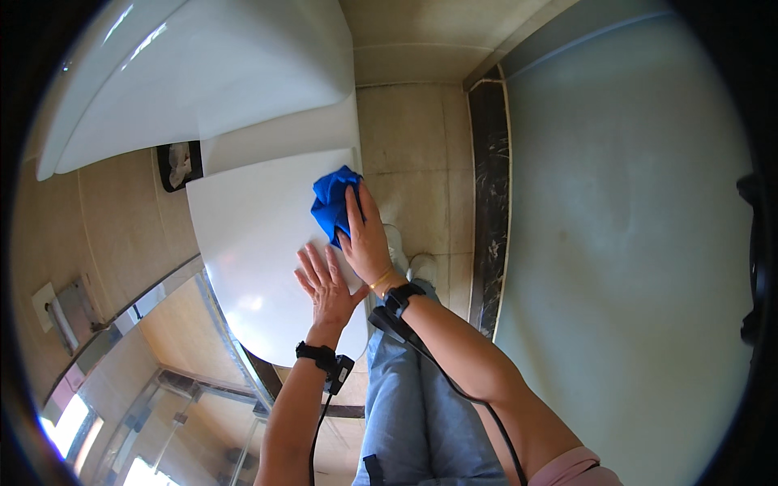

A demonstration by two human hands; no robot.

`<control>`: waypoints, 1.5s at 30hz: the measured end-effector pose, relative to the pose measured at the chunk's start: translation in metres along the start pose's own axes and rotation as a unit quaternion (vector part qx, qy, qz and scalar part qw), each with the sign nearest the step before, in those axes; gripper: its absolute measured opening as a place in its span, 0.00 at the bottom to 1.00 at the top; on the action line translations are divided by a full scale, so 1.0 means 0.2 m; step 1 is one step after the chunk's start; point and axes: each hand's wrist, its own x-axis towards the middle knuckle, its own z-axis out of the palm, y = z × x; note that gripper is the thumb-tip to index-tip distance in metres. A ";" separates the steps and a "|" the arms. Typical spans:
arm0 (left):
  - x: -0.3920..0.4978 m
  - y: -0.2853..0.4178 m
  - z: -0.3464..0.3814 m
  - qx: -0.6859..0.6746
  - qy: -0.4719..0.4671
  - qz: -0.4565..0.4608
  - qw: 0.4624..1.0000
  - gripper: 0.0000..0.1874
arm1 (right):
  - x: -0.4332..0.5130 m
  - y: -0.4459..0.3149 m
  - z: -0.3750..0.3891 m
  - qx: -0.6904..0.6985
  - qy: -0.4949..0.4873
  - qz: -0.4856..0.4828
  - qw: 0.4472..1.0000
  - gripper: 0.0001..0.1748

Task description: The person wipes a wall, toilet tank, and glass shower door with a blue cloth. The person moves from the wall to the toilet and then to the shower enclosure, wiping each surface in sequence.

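Observation:
A bunched blue cloth lies against the white, closed toilet lid, near its right edge. My right hand presses on the cloth, its fingers over the right side of it. Just below and to the left, my left hand rests palm down on the bare lid with its fingers spread. It holds nothing. Both wrists wear black straps with small devices and cables. The underside of the cloth is hidden.
The glossy white toilet tank rises behind the lid. A dark bin with a pale bag stands to its left. A dark stone sill and a frosted glass panel bound the right side. A mirror is at lower left.

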 end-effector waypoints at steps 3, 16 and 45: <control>0.00 -0.01 0.01 0.033 -0.067 -0.004 0.997 0.69 | -0.16 -0.02 -0.03 0.044 -0.053 0.043 0.997 0.46; 0.01 -0.03 0.01 0.080 -0.103 -0.007 0.991 0.76 | 0.15 0.03 0.04 0.076 0.060 0.040 0.994 0.39; 0.02 0.01 -0.03 0.074 -0.116 -0.015 0.990 0.77 | -0.27 0.06 0.02 0.181 -0.058 0.219 0.957 0.43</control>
